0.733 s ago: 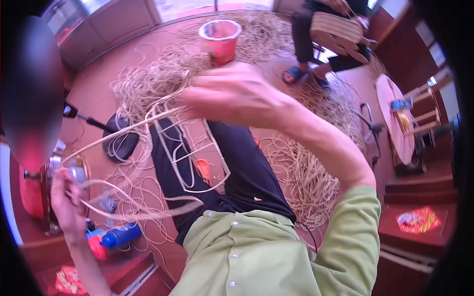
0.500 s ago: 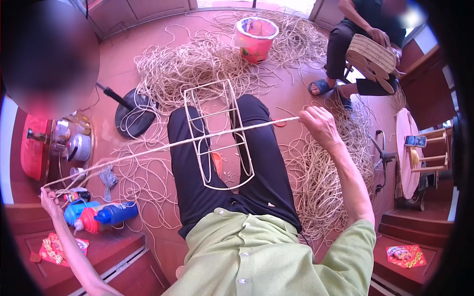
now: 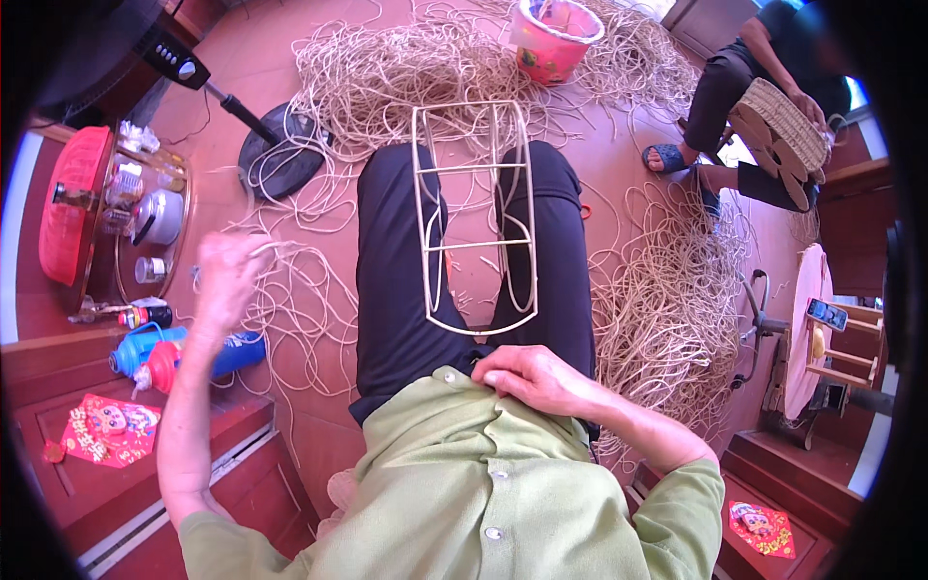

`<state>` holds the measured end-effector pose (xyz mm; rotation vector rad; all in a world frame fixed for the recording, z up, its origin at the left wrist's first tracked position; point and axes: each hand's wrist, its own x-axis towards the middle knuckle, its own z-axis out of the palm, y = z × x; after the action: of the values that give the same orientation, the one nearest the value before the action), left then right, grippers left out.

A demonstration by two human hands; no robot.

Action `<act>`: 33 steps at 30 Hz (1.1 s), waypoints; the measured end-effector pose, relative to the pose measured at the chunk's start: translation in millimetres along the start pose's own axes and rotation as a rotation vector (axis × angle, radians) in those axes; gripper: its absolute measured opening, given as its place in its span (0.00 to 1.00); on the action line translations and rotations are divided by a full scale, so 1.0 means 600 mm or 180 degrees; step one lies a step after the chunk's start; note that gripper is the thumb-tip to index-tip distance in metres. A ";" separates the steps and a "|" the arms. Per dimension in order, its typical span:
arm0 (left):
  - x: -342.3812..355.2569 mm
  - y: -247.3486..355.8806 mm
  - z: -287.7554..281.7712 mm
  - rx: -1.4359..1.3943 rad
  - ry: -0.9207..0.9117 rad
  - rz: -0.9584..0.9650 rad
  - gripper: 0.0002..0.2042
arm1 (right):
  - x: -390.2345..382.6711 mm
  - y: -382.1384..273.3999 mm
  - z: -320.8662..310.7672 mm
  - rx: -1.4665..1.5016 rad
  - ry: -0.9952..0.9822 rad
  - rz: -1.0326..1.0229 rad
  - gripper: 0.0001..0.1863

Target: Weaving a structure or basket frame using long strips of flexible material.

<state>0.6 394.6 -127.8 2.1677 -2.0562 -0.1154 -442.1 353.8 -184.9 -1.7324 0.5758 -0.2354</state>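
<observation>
A pale wire-like frame [image 3: 476,244] with crossbars and a curved near end rests across my dark-trousered thighs. My right hand [image 3: 532,377] is at my waist, fingers curled beside the shirt's lower edge. A small dark patch shows by its fingertips; whether it is a held thing I cannot make out. Out to the left, my left hand [image 3: 230,280] is raised and smeared by motion. Pale cord [image 3: 304,280] runs close to its fingers, but the blur hides whether they grip it.
Heaped cord [image 3: 416,82] covers the far floor, with more cord [image 3: 667,309] on the right. A pink bucket [image 3: 553,39] stands beyond. Left are a fan base [image 3: 280,159], a kettle [image 3: 159,215] and a blue bottle [image 3: 242,354]. Far right, a seated person holds a woven piece [image 3: 778,130].
The taut cord across the frame is gone from there. My right hand has come down to my waist, and my left hand has moved inward and up. The view has shifted.
</observation>
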 end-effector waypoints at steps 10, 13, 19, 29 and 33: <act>-0.147 0.216 0.064 -0.2688 -0.1888 -0.1236 0.17 | 0.044 -0.008 0.038 -0.0202 -0.0256 0.0228 0.15; -0.265 0.124 0.142 -0.1520 -0.1807 -0.1646 0.21 | 0.036 -0.004 0.037 0.1531 0.0246 0.1231 0.24; -0.701 0.062 0.317 -0.0093 -0.4972 -0.1276 0.17 | 0.035 0.006 0.015 0.1736 0.1162 0.0273 0.41; -0.426 0.160 0.261 -0.1583 -0.2048 -0.1144 0.12 | 0.040 -0.040 0.023 -0.1013 -0.0473 0.0184 0.08; -0.127 0.142 0.030 -0.2699 -0.0146 0.0560 0.10 | 0.158 -0.171 0.052 -0.0126 -0.0370 -0.0573 0.61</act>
<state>-90.5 465.4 -135.5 1.4626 -1.7318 -0.8435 -321.1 348.0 -108.6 -1.8249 0.3419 -0.2494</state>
